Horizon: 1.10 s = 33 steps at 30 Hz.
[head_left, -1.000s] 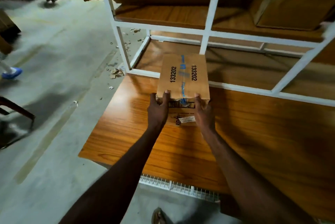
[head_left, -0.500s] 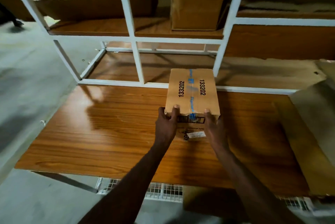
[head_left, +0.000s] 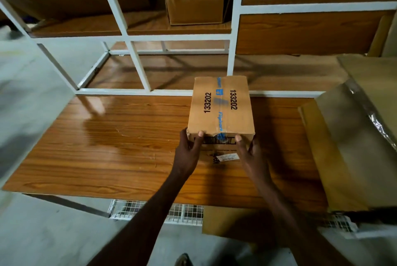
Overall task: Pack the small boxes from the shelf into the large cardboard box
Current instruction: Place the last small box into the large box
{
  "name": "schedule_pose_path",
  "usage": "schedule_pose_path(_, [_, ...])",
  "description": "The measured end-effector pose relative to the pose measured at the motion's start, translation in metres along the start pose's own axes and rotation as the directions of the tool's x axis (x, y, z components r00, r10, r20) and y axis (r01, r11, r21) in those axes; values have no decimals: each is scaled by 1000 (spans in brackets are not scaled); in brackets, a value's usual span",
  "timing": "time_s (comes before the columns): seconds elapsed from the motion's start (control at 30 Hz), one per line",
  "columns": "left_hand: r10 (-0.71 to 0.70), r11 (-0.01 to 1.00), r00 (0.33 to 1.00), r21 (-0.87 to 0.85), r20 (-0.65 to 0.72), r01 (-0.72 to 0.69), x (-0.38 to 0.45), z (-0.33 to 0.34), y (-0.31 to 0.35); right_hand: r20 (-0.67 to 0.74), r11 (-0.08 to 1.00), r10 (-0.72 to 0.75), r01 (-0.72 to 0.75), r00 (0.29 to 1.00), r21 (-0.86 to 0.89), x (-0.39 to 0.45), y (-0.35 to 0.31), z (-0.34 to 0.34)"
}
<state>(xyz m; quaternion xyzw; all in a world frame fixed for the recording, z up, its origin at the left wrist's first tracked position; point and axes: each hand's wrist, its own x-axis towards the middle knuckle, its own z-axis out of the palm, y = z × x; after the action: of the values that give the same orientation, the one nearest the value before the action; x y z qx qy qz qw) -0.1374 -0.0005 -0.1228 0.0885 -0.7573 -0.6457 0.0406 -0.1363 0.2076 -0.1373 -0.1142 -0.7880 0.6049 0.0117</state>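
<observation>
Gripping a small cardboard box point(head_left: 221, 106) marked 133202, the left hand point(head_left: 187, 154) and right hand point(head_left: 251, 158) clasp its near corners, fingers curled against its sides and thumbs on the front face. It sits above a wooden shelf point(head_left: 120, 149). A large cardboard box point(head_left: 348, 149) stands open at right.

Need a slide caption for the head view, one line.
Both hands, left hand and right hand, grip small box marked 133202 over wooden shelf.
</observation>
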Motion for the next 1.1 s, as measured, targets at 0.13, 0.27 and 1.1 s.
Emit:
schedule_pose_path(0.13, [-55,993,989,108,135,40,7,-7,-27,24,995,55,-52,998,-80,6,18,7])
schedule_pose_path(0.27, [-173,968,964,213,202,129,19,-4,-59,30,984,178,-178,984,-10,12,43,22])
schedule_pose_path(1.1, [160,934,987,328,-24,-144,-8,-42,70,-18,974,-100,94,995,-206,-34,-98,-22])
